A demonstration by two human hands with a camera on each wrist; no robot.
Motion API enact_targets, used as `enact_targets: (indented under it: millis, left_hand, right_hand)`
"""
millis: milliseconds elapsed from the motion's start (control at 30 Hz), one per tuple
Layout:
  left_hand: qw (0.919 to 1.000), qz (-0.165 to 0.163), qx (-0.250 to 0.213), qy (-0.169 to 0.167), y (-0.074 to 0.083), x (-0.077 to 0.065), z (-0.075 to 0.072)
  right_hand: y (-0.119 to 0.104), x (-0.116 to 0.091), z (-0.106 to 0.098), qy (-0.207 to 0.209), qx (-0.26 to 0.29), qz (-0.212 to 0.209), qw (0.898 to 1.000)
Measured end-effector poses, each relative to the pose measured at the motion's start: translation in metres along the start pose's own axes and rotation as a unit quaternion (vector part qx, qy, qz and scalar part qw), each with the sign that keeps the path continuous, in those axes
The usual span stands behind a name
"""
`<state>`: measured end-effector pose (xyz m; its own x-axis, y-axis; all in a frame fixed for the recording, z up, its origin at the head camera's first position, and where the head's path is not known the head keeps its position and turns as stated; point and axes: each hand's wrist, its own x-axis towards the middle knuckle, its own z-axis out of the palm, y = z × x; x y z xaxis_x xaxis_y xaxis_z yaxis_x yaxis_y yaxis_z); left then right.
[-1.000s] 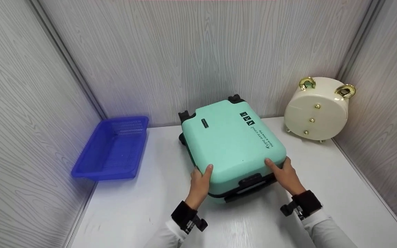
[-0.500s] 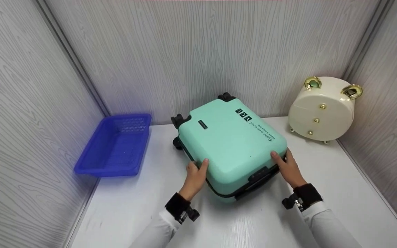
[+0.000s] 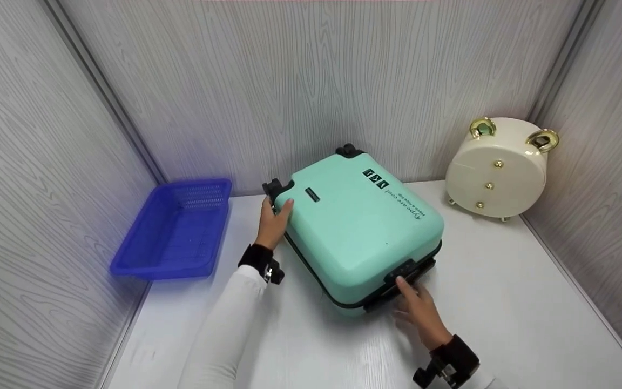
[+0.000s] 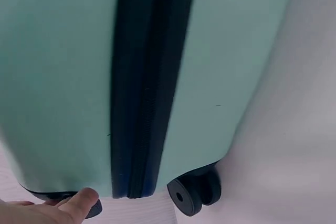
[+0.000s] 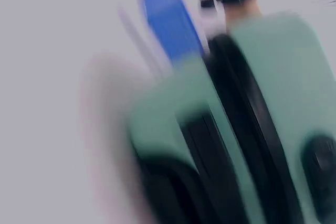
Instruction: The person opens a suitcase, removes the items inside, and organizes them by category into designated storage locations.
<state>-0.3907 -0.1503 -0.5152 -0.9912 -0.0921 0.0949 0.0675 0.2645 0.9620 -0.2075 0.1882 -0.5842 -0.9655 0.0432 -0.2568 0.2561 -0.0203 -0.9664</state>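
Observation:
A mint-green hard-shell suitcase (image 3: 354, 227) lies flat on the white table, its black wheels toward the back wall. At its back left corner, my left hand (image 3: 273, 224) grips beside a wheel, thumb up against the shell. The left wrist view shows those fingers (image 4: 79, 205) low at the corner, with another wheel (image 4: 185, 196) and the dark zip seam near them. My right hand (image 3: 424, 316) is at the front side, loosely spread, its thumb tip right at the black lock (image 3: 400, 270). Its other fingers blur below the handle. The right wrist view is smeared by motion.
A blue plastic basket (image 3: 168, 273) stands at the left wall. In the back right corner is a round cream case (image 3: 516, 189) with gold ear-shaped rings and gold knobs. Grey wood-grain panels (image 3: 311, 92) enclose the table on three sides.
The suitcase has turned slightly, its wheeled end shifting left. My left hand has slid along the side to the back corner; my right hand has left the right corner for the front side.

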Motion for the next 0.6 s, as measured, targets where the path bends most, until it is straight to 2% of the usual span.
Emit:
enact_targets:
  millis: [167,400,600]
  left_hand:
    - [0.9994,-0.031,0.011,-0.014,0.002,0.012,0.002]
    - [0.9979,-0.022,0.057,-0.021,-0.011,0.018,-0.002]
    - [0.9977,-0.008,0.067,-0.006,-0.010,0.015,-0.006]
  right_hand:
    - [0.005,-0.012,0.024,-0.032,0.033,0.003,0.999]
    - [0.006,-0.012,0.030,-0.032,0.011,-0.021,0.999]
    - [0.007,-0.005,0.026,-0.030,-0.012,-0.038,0.999]
